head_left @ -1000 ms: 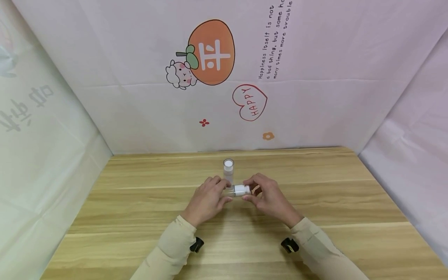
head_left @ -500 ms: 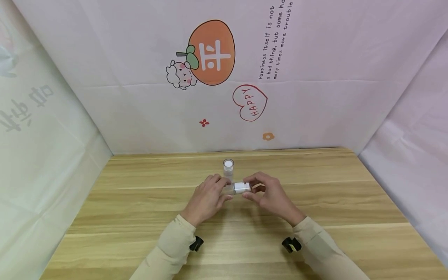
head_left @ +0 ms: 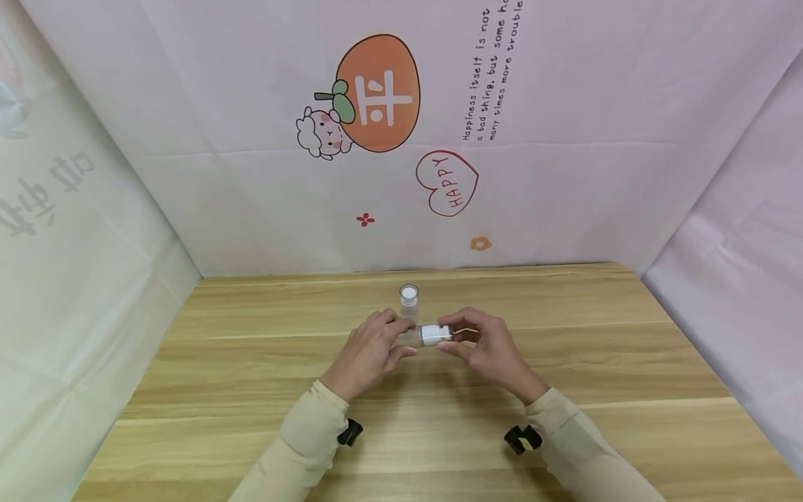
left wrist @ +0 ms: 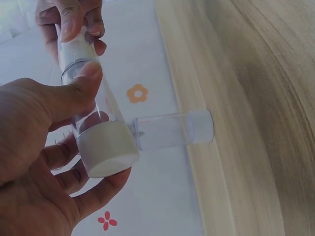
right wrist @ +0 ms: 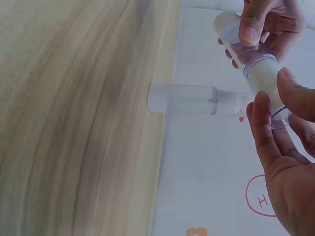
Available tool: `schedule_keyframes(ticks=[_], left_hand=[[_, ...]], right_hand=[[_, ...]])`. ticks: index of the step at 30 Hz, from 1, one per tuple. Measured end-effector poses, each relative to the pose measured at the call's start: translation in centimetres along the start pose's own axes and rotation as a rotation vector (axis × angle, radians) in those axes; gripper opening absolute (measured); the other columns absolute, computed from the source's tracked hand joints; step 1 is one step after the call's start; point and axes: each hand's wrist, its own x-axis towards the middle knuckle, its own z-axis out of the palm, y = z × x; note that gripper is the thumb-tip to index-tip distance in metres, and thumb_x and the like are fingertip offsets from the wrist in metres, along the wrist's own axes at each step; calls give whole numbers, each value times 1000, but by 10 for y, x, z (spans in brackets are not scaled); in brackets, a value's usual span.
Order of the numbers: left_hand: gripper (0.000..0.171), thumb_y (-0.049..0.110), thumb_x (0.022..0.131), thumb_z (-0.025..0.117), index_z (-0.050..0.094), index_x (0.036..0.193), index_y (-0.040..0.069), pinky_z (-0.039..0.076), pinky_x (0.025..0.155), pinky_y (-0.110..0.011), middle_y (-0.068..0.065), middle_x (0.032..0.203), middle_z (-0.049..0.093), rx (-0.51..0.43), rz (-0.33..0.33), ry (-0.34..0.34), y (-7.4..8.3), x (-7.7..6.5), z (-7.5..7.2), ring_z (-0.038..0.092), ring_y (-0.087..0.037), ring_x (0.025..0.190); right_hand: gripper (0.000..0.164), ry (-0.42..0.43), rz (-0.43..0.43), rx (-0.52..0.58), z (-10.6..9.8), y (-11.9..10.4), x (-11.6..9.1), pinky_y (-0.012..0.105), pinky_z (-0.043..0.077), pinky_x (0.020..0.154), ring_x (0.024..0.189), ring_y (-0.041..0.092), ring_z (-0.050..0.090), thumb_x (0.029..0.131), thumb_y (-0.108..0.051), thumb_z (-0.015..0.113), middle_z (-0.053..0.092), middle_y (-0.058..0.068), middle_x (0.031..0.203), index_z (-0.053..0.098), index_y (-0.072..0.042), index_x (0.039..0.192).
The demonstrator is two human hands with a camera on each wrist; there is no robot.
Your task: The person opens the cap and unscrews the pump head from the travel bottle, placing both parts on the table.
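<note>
Head view: left hand (head_left: 369, 348) and right hand (head_left: 492, 347) grip opposite ends of the sideways bottle (head_left: 433, 335), seemingly assembled, not yet set down, near of a second bottle (head_left: 409, 304) upright on the table (head_left: 251, 362).

Light falls evenly — faint, soft shadows mark the table (head_left: 251, 348).

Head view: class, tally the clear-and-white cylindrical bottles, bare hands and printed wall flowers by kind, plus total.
Clear cylindrical bottles: 2 (held bottle, standing bottle)
Bare hands: 2 (left hand, right hand)
Printed flowers: 2 (red flower, orange flower)
Total: 6
</note>
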Motion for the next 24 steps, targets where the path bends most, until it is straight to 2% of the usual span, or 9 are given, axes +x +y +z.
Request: schedule_keyframes(ticks=[9, 14, 24], left_hand=[[36, 29, 87, 80, 73, 117, 10, 44, 61, -26, 0, 94, 62, -13, 26, 16, 1, 1, -3, 51, -13, 78], [37, 28, 87, 80, 72, 118, 10, 45, 62, -27, -2, 97, 64, -17, 44, 8, 0, 1, -2, 52, -15, 80], [36, 28, 87, 80, 73, 118, 10, 47, 64, -28, -3, 100, 66, -30, 48, 7, 0, 0, -2, 54, -15, 82]], right_hand=[[29, -26, 42, -4, -5, -5, 1, 35, 60, 77, 87, 24, 70, 84, 2, 80, 72, 8, 106, 72, -4, 111], [28, -49, 21, -41, -8, -4, 2, 31, 59, 76, 87, 24, 69, 85, 2, 79, 71, 9, 106, 73, -4, 112], [28, -65, -12, -102, -9, -11, 4, 30, 60, 74, 86, 21, 69, 85, 2, 79, 71, 6, 105, 73, -4, 111]])
